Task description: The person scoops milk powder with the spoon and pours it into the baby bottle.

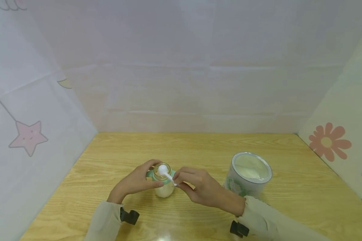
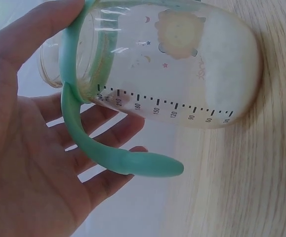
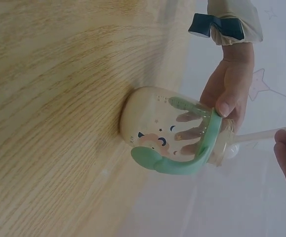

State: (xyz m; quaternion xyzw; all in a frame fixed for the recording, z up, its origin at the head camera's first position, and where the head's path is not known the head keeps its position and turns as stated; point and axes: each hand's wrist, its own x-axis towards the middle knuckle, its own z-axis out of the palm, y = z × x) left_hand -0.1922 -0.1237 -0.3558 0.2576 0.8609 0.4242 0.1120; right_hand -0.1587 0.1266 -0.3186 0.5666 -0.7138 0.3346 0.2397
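Observation:
A clear baby bottle (image 1: 164,191) with a green two-handled ring stands upright and uncapped on the table. My left hand (image 1: 135,181) holds it about the neck, thumb on the near side of the ring (image 2: 69,54) and fingers behind. White powder (image 2: 226,64) lies in the bottom, beside the printed measuring scale. Over the bottle's mouth is the round bowl of a white scoop (image 1: 162,169). Thumb and fingers of my right hand (image 1: 203,187) pinch the end of its handle. In the right wrist view the scoop bowl overlaps the bottle's rim (image 3: 222,148).
An open can (image 1: 233,179) of pale powder stands to the right, just beyond my right wrist. The wooden table (image 1: 181,144) ends at a pale cloth backdrop (image 1: 181,90), which also rises on both sides. Each sleeve cuff carries a black wrist mount (image 1: 129,217).

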